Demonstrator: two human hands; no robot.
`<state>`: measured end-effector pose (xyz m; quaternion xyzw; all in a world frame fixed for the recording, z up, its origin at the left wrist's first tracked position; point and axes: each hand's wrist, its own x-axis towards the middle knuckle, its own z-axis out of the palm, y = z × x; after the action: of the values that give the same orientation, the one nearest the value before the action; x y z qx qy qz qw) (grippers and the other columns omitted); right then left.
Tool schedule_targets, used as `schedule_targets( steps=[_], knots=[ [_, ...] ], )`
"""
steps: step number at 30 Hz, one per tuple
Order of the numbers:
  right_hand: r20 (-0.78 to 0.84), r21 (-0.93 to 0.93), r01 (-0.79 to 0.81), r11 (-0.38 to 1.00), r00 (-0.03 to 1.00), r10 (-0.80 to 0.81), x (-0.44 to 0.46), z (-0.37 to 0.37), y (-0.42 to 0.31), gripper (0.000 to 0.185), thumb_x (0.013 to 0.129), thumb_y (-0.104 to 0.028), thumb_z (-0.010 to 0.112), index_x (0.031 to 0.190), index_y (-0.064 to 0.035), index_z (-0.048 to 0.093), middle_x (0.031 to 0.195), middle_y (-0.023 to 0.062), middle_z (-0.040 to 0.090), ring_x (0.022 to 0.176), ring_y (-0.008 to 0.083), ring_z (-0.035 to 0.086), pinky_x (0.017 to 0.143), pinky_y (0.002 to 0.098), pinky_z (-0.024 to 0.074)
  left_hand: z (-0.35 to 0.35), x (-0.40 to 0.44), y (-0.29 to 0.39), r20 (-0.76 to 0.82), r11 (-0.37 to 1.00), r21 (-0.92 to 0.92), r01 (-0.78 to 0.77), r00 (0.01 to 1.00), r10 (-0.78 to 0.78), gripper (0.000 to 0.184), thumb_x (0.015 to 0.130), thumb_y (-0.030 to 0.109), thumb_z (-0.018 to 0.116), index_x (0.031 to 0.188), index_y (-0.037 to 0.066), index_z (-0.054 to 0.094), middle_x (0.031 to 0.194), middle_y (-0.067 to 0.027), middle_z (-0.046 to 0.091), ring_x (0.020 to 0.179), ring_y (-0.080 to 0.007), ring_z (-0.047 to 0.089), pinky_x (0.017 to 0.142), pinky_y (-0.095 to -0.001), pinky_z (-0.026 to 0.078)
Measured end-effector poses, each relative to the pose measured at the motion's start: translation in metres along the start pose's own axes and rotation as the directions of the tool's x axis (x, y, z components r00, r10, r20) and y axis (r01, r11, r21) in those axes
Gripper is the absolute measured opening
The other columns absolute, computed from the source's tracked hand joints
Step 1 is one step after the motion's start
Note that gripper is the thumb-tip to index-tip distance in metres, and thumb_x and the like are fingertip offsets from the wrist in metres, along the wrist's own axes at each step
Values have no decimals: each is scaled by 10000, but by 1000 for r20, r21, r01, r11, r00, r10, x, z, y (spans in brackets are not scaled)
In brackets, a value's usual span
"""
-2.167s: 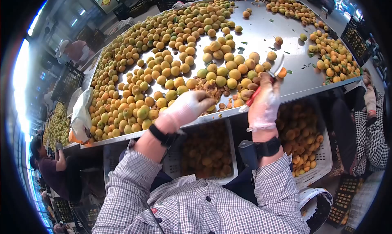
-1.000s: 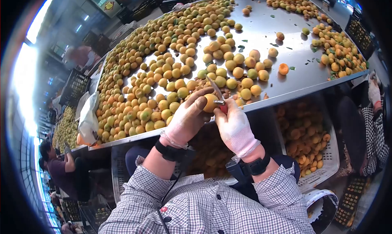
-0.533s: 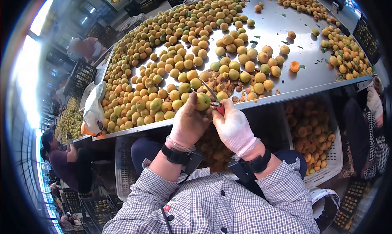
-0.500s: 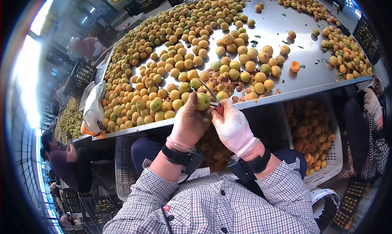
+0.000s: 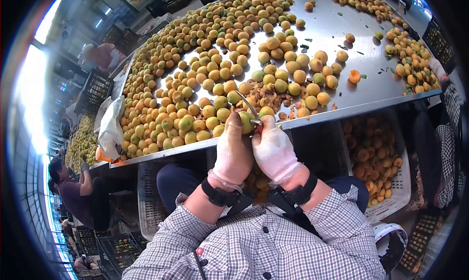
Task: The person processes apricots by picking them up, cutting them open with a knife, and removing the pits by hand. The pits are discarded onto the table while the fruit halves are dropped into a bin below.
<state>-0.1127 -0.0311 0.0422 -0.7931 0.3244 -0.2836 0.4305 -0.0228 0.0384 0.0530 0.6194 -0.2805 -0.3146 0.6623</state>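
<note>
My left hand point(image 5: 233, 155), in a pale glove with stained fingertips, is closed around a greenish-yellow apricot point(image 5: 247, 123). Just beside it, my right hand point(image 5: 274, 150), gloved as well, grips a knife point(image 5: 250, 104) with a thin curved blade and a red handle. The blade's base lies against the apricot's right side, and its tip points up and left. Both hands are at the near edge of the metal table point(image 5: 337, 106). Past the blade lies a heap of brown pits and scraps point(image 5: 266, 97) among whole apricots point(image 5: 181, 124).
Below the table edge stand white crates, the right crate point(image 5: 398, 194) holding halved apricots point(image 5: 369, 158). A white plastic bag point(image 5: 111, 126) hangs at the table's left corner. One person point(image 5: 73, 187) sits at left; another person's hand point(image 5: 438, 70) reaches in at right.
Both hands have drawn closer together, and my left hand has rolled, hiding more of the apricot. At right, the other person's hand has moved up to the apricots on the table.
</note>
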Motion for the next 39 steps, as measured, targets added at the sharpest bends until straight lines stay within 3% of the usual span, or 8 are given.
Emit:
schedule_targets(
  steps=[10, 12, 16, 18, 20, 22, 27, 39],
  knots=[
    [159, 396, -25, 918, 986, -42, 17, 5, 19, 250, 913, -137, 543, 1114, 4, 495, 674, 145, 617, 566, 301, 633, 532, 424, 509, -1, 6, -12, -81, 955, -295, 27, 995, -53, 504, 1058, 468, 408, 1266, 22, 516, 1121, -76, 612, 1018, -161, 586, 939, -302, 461],
    [648, 574, -642, 508, 735, 197, 16, -33, -9, 112, 959, -165, 529, 1038, -89, 502, 620, -30, 454, 397, 63, 402, 336, 219, 296, -2, 8, -2, -11, 957, -288, 30, 999, -34, 536, 1050, 496, 406, 1241, 14, 540, 1123, -78, 629, 1020, -164, 601, 937, -300, 471],
    [843, 538, -833, 128, 534, -69, 22, -55, -4, 33, 983, -140, 527, 980, -115, 507, 605, -51, 359, 408, 31, 308, 337, 205, 237, -13, 11, 25, 214, 963, 263, -52, 977, -6, 608, 1025, 539, 441, 1322, 11, 487, 1195, -111, 614, 1062, -203, 609, 961, -322, 474],
    [780, 625, -778, 64, 620, -79, 19, -56, -6, 67, 987, -163, 535, 957, -115, 499, 632, -43, 400, 409, 39, 327, 327, 212, 230, -7, 16, 26, 230, 996, -27, -85, 969, 89, 622, 978, 567, 526, 1298, 35, 501, 1171, -104, 618, 1052, -225, 613, 961, -349, 476],
    [730, 684, -720, 122, 678, -92, 20, -53, -8, 110, 985, -182, 544, 1028, -82, 528, 641, -25, 438, 421, 53, 391, 339, 221, 307, -12, 23, 17, 190, 786, -597, 158, 980, -52, 638, 928, 582, 603, 1271, 51, 513, 1131, -85, 616, 1032, -229, 610, 934, -369, 483],
    [482, 591, -484, 646, 853, 198, 17, -52, -21, 167, 986, -185, 531, 1099, -62, 534, 659, 1, 470, 428, 71, 426, 360, 235, 370, -28, 30, 7, 164, 822, -548, 156, 983, -77, 660, 893, 592, 648, 1249, 51, 519, 1109, -74, 610, 1045, -212, 598, 913, -380, 486],
    [163, 372, -54, 927, 987, -8, 11, -28, -6, 218, 959, -175, 568, 1085, 2, 555, 689, 92, 599, 546, 216, 616, 490, 349, 502, -27, 24, 5, 221, 971, -238, 7, 974, 47, 516, 988, 457, 582, 1253, 19, 523, 1155, -86, 613, 1101, -206, 583, 961, -369, 470],
    [64, 70, 48, 996, 997, -52, 9, -22, -3, 194, 903, -118, 583, 1046, -15, 503, 789, 259, 646, 800, 462, 642, 691, 507, 518, -9, 11, 7, 185, 907, -420, 46, 982, 35, 389, 1028, 297, 548, 1277, 0, 510, 1214, -102, 582, 1128, -209, 569, 1001, -365, 459]
  ],
)
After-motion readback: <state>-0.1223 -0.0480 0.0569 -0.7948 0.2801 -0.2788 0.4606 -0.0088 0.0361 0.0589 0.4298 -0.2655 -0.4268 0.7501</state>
